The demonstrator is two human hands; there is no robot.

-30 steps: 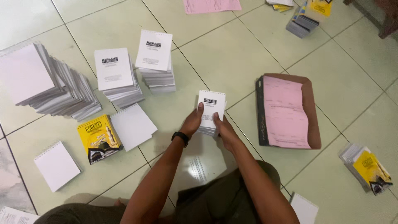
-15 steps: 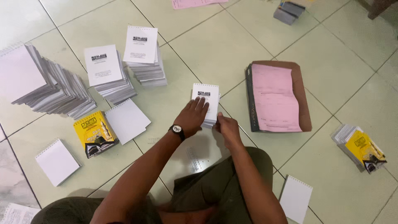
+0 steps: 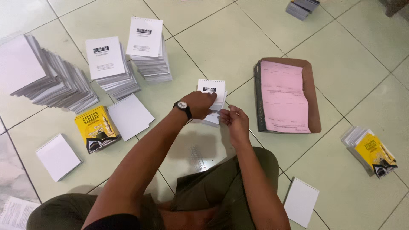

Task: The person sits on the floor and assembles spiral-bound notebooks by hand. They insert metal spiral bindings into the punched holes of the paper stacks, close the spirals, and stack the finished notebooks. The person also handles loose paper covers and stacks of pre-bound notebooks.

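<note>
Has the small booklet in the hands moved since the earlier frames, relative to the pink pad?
Yes. The booklet, held up a second ago, now lies lower on the floor, still left of the pink pad.

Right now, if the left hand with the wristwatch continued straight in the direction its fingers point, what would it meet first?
The left hand already rests on the small white punched booklet, fingers pointing up and right. Beyond it lies bare pale green tiled floor; the way looks free to the picture's edge, though the exact line is hard to judge.
</note>
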